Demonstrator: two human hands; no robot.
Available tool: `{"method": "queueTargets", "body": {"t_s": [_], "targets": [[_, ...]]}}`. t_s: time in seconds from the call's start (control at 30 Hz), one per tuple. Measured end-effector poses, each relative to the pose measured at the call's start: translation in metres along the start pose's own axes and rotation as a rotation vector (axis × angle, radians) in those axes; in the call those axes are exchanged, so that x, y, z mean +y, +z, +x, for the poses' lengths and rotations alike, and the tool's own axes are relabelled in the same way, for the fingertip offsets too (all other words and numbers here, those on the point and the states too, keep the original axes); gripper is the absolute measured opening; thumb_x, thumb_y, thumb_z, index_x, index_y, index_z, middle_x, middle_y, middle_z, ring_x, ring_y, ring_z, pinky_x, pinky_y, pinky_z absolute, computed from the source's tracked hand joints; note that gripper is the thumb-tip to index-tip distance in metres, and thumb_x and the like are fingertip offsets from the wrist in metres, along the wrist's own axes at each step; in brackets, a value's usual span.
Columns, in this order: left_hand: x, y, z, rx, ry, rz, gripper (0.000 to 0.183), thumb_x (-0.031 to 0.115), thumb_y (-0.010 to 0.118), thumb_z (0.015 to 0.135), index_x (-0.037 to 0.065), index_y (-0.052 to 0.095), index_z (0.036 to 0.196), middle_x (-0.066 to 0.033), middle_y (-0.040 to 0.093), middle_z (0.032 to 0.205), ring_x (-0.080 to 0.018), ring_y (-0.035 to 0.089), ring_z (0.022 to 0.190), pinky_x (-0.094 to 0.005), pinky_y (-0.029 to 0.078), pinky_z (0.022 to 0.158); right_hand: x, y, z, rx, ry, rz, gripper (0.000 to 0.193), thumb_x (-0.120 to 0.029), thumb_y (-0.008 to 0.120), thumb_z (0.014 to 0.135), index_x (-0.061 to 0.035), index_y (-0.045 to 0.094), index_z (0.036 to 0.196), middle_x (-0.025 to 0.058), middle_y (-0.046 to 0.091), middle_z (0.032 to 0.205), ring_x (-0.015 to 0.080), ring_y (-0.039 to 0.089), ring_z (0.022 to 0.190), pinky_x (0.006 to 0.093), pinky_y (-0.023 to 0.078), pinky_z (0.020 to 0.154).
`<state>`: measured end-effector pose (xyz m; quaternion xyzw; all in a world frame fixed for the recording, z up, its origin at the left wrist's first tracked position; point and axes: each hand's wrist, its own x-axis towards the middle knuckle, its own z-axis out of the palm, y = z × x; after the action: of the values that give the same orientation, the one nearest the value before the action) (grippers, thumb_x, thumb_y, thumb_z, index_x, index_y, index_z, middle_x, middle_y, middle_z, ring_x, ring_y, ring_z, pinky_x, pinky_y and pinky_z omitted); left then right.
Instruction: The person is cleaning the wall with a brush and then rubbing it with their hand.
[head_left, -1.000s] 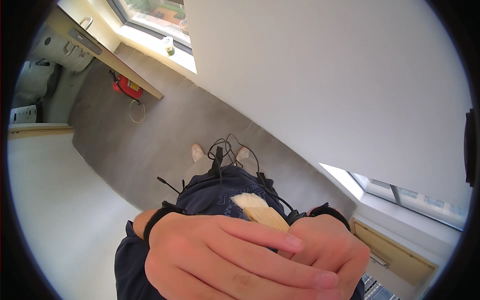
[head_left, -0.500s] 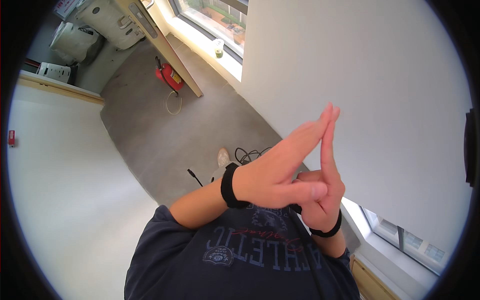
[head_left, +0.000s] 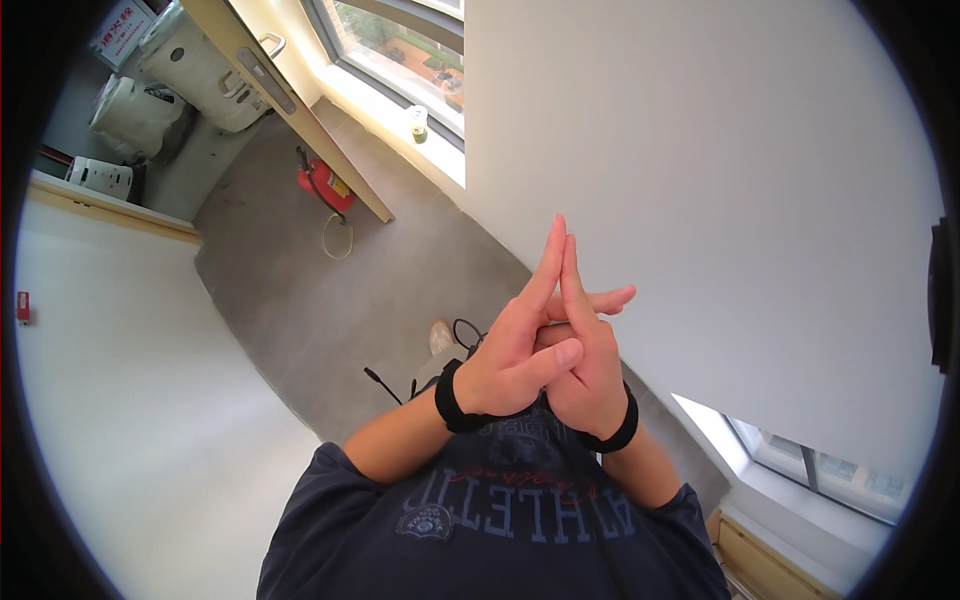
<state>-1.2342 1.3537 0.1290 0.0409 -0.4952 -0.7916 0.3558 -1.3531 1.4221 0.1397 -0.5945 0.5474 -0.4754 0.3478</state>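
Observation:
My left hand (head_left: 505,372) and my right hand (head_left: 588,385) meet in front of my chest, with no object visible between them. Both index fingers point up, their sides touching near the tips. From the left hand, at least one more finger stretches rightward behind the right index finger. The left thumb lies across the front of the right hand, whose other fingers are folded in and partly hidden. Around my left wrist is a black band (head_left: 451,397), and another black band (head_left: 622,420) circles the right wrist.
Ahead on the grey floor (head_left: 300,290), a red fire extinguisher (head_left: 322,186) stands by an open door (head_left: 335,160). White-wrapped bulky items (head_left: 140,115) are beyond it. A small container (head_left: 418,124) sits on the windowsill. Black cables (head_left: 466,330) lie near my shoe (head_left: 441,337). White walls flank me.
Both hands have moved left in view and closer to my body. The left fingers, earlier held together, have separated, one now reaching sideways behind the right index finger. My view has shifted slightly.

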Motion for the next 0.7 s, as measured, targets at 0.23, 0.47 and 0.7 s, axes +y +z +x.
{"method": "queueTargets", "body": {"t_s": [0.23,0.47,0.7], "targets": [[0.023,-0.003,-0.018,-0.023,0.103,0.270,0.098,0.013,0.062,0.093,0.000,-0.006,0.161,-0.0233,0.069,0.121,-0.0266,0.071,0.107,-0.0400,0.046,0.108,-0.033,0.007,-0.005,-0.034,-0.032,0.000,0.085,0.000,0.055,0.084,0.0086,0.015,0.159,0.0093,0.061,0.074,0.0201,0.065,0.067,0.0304,0.051,0.068],[0.014,0.019,0.000,-0.020,0.146,0.160,0.101,0.017,0.063,0.094,0.000,-0.011,0.160,-0.0168,0.066,0.115,-0.0211,0.063,0.092,-0.0393,0.043,0.110,-0.035,-0.014,0.003,0.066,0.204,-0.029,0.092,-0.003,0.059,0.084,-0.0015,0.011,0.163,-0.0001,0.054,0.080,0.0075,0.051,0.066,0.0225,0.041,0.060],[-0.002,-0.013,0.013,0.155,-0.068,0.049,0.093,0.014,0.053,0.098,0.008,-0.013,0.162,-0.0185,0.061,0.135,-0.0211,0.064,0.117,-0.0299,0.043,0.104,0.025,-0.011,0.041,-0.014,-0.229,-0.260,0.064,-0.013,0.056,0.102,0.0028,0.028,0.157,0.0124,0.069,0.085,0.0187,0.065,0.071,0.0295,0.051,0.060]]}}
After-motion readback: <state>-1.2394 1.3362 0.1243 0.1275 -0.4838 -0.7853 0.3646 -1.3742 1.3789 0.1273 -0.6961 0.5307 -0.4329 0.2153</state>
